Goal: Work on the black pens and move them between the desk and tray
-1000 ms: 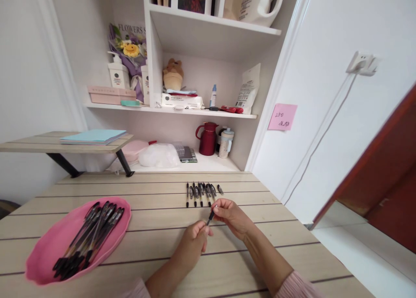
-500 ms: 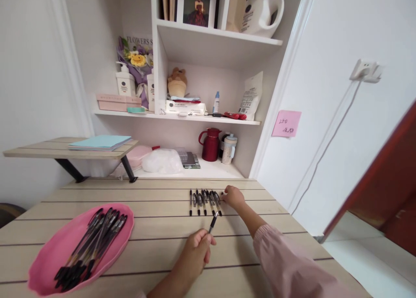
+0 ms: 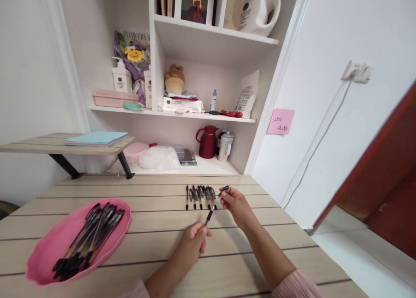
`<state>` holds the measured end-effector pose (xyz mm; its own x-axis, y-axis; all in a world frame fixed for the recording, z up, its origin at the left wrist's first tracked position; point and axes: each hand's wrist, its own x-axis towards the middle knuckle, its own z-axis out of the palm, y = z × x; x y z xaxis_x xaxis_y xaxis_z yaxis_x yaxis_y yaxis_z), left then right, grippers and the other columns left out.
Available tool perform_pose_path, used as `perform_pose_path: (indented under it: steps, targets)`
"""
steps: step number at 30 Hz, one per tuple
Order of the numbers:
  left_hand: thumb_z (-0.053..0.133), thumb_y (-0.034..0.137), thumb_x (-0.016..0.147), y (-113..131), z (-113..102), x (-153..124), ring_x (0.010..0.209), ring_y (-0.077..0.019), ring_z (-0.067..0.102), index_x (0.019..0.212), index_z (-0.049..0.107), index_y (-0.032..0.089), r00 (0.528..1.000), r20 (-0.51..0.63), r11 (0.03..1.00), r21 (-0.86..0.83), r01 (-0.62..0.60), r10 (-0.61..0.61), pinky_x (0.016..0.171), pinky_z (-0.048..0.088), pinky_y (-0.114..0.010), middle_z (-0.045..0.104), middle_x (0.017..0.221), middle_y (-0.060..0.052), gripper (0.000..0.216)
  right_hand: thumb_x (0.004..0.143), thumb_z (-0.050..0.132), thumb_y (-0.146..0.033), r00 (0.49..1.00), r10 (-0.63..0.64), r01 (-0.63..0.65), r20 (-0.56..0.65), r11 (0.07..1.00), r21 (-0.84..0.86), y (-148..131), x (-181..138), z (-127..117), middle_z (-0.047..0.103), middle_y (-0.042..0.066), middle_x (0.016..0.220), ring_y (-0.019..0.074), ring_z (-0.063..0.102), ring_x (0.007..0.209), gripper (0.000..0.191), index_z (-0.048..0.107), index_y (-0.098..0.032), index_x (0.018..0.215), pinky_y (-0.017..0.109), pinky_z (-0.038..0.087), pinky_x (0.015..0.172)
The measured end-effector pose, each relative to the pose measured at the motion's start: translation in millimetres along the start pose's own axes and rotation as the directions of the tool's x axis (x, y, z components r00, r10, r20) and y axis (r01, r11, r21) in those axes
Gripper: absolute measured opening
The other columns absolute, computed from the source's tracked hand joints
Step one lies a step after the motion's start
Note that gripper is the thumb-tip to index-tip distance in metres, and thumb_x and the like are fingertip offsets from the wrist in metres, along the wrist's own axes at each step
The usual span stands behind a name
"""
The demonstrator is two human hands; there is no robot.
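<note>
My left hand (image 3: 196, 238) is closed round the lower part of a black pen (image 3: 209, 216), its bare tip pointing up and away from me. Just beyond and to the right, my right hand (image 3: 234, 204) pinches a black pen cap (image 3: 224, 189) between thumb and fingertips. The cap and the pen's tip are apart. A row of black pens and caps (image 3: 200, 197) lies side by side on the table, left of my right hand. At the left, a pink oval tray (image 3: 42, 263) holds a bundle of black pens (image 3: 92, 235).
The slatted wooden table (image 3: 156, 263) meets white shelves at the back. A small raised stand (image 3: 42, 144) with blue paper (image 3: 97, 137) is at the left. On the lowest shelf are a plastic bag (image 3: 159, 157), a red jug (image 3: 207, 143) and a cup (image 3: 225, 147).
My right hand has come back towards me from the row's right end, and the cap it holds now shows clearly. My left hand still holds the pen, almost unmoved. The view has shifted slightly.
</note>
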<state>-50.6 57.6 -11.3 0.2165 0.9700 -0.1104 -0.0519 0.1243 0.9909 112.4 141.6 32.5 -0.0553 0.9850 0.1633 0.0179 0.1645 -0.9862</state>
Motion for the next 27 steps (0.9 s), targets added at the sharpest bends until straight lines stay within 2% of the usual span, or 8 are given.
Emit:
perform_pose_path:
  steps: [2,4,9,14,19,27]
  targets:
    - [0.044,0.045,0.075,0,0,0,0.026,-0.0025,0.017,0.075,0.05,0.017,1.0,0.002,1.0,0.002,-0.003,0.003,0.034,0.008,-0.019,0.036,0.034,0.011,0.029,0.065,0.063,-0.039,0.998,-0.042,0.033,0.037,0.976,0.216,-8,-14,8,0.053,-0.002,0.062,0.0087,0.046,0.052,0.03,0.056,-0.018,0.085,0.021,0.033,0.046]
    - [0.045,0.046,0.075,2,1,-2,0.026,-0.0026,0.018,0.075,0.05,0.017,1.0,-0.003,1.0,0.0,-0.004,0.004,0.034,0.008,-0.019,0.037,0.034,0.011,0.03,0.063,0.066,-0.038,0.997,-0.051,0.031,0.061,0.958,0.286,-13,-22,14,0.051,-0.003,0.06,0.008,0.045,0.051,0.03,0.056,-0.017,0.083,0.02,0.03,0.045]
    - [0.046,0.049,0.073,8,2,-6,0.026,-0.0025,0.019,0.075,0.049,0.017,1.0,-0.008,1.0,-0.002,0.014,-0.014,0.034,0.007,-0.019,0.037,0.035,0.011,0.033,0.061,0.067,-0.04,0.991,-0.007,-0.025,0.137,0.973,0.229,-14,-29,23,0.051,-0.004,0.051,0.0077,0.041,0.046,0.029,0.055,-0.017,0.075,0.02,0.028,0.042]
    - [0.046,0.049,0.074,10,3,-7,0.026,-0.0021,0.016,0.076,0.048,0.017,1.0,0.005,1.0,-0.006,0.012,-0.012,0.033,0.007,-0.018,0.036,0.035,0.011,0.032,0.059,0.069,-0.04,0.986,0.042,-0.075,0.164,0.977,0.2,-10,-34,26,0.048,-0.005,0.046,0.0069,0.041,0.042,0.029,0.052,-0.017,0.065,0.02,0.027,0.04]
    - [0.044,0.047,0.075,8,2,-5,0.027,-0.0022,0.015,0.075,0.046,0.018,0.999,-0.019,0.999,-0.017,0.04,-0.041,0.032,0.007,-0.018,0.035,0.036,0.012,0.029,0.06,0.069,-0.039,0.967,0.088,-0.133,0.24,0.975,0.178,-6,-41,34,0.047,-0.006,0.043,0.0052,0.038,0.038,0.029,0.051,-0.017,0.064,0.019,0.025,0.039]
    - [0.045,0.045,0.075,5,4,-6,0.025,-0.0025,0.016,0.072,0.046,0.018,0.998,-0.059,1.0,-0.004,-0.02,0.02,0.033,0.008,-0.019,0.035,0.035,0.012,0.027,0.056,0.071,-0.04,0.965,0.146,-0.191,0.215,0.961,0.201,-5,-46,42,0.047,-0.007,0.043,0.0051,0.041,0.039,0.032,0.05,-0.016,0.061,0.018,0.027,0.04]
